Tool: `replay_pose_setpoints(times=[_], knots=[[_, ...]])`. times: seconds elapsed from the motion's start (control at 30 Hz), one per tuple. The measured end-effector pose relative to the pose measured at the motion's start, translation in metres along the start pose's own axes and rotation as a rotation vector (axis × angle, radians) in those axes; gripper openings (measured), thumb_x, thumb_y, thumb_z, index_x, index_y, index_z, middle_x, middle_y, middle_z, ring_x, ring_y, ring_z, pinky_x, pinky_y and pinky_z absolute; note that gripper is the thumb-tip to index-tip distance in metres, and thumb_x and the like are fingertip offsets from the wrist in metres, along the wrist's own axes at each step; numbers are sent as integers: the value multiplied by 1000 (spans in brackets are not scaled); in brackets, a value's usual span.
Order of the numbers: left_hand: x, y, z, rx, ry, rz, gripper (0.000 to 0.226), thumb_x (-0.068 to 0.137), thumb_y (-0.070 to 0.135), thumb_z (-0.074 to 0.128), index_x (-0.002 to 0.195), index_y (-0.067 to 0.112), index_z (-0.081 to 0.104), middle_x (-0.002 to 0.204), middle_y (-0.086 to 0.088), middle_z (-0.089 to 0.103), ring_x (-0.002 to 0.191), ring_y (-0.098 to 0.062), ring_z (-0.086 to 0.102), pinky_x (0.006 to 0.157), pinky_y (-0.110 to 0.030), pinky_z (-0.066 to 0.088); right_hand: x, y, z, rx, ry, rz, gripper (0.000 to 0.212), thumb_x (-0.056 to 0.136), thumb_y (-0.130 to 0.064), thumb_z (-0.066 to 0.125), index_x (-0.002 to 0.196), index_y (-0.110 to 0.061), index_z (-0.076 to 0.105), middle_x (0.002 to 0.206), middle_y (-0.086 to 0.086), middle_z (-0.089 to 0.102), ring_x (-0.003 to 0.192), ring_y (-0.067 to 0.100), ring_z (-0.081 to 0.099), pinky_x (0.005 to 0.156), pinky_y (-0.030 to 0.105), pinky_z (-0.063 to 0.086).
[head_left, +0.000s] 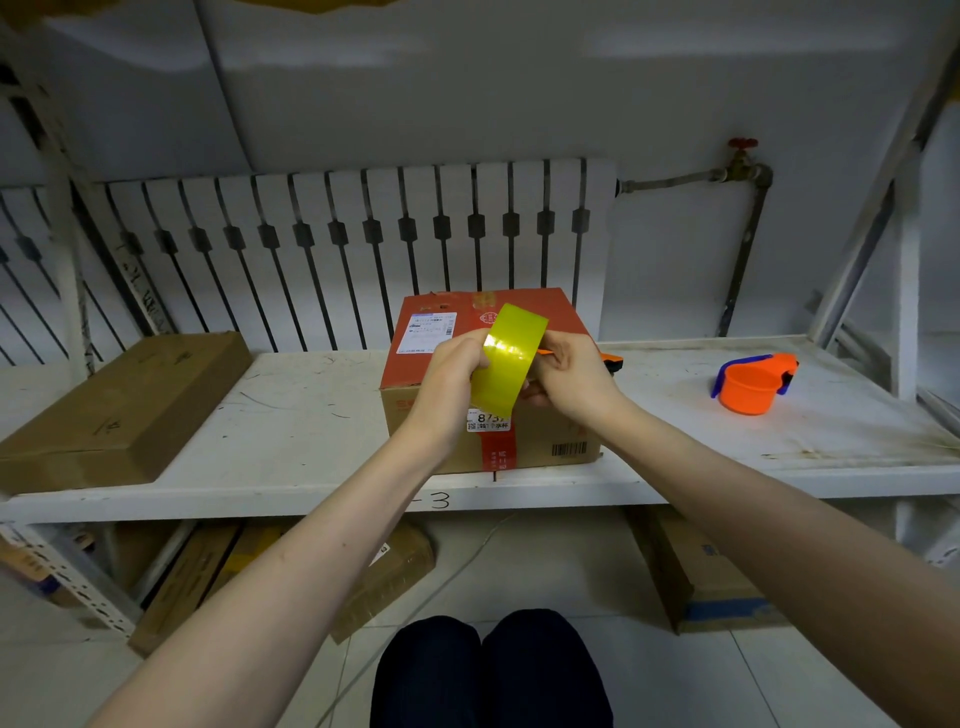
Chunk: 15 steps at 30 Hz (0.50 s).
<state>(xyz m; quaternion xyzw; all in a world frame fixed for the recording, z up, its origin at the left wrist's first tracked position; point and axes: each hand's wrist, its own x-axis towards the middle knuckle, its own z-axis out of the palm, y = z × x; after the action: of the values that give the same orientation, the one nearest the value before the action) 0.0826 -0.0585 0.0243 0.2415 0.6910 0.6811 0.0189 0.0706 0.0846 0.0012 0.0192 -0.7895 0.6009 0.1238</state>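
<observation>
A roll of yellow tape is held up in front of a red-topped cardboard box. My left hand grips the roll from its left side. My right hand grips it from the right, fingers curled at its edge. The box stands on a white shelf, with a shipping label on top and red tape down its front. Behind my right hand an orange tool peeks out, mostly hidden.
An orange and blue tape dispenser lies on the shelf to the right. A flat brown carton sits at the left. A radiator and a pipe with a red valve line the wall. More cartons lie under the shelf.
</observation>
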Motion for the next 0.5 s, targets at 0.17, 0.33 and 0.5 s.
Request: replay_pose_setpoints(times=[0.17, 0.33, 0.5], knots=[[-3, 2, 1, 7, -7, 29, 33, 86, 1, 34, 78, 25, 55, 82, 10, 54, 65, 15, 56, 62, -5, 43, -2, -1, 1, 61, 24, 39, 14, 97, -8, 45, 94, -4, 58, 68, 2, 61, 56, 12, 66, 45, 18, 49], [0, 4, -6, 150, -132, 44, 23, 81, 10, 43, 95, 11, 61, 92, -2, 62, 84, 0, 57, 69, -5, 46, -1, 1, -2, 140, 22, 64, 19, 96, -11, 46, 107, -1, 58, 75, 7, 66, 56, 12, 69, 45, 18, 50], [3, -8, -13, 451, -159, 113, 20, 84, 20, 67, 103, 20, 63, 98, 2, 66, 97, -16, 61, 87, -34, 50, -2, 3, -13, 130, -195, 163, 25, 98, -19, 43, 119, -14, 55, 103, 1, 69, 87, 10, 70, 67, 23, 58]])
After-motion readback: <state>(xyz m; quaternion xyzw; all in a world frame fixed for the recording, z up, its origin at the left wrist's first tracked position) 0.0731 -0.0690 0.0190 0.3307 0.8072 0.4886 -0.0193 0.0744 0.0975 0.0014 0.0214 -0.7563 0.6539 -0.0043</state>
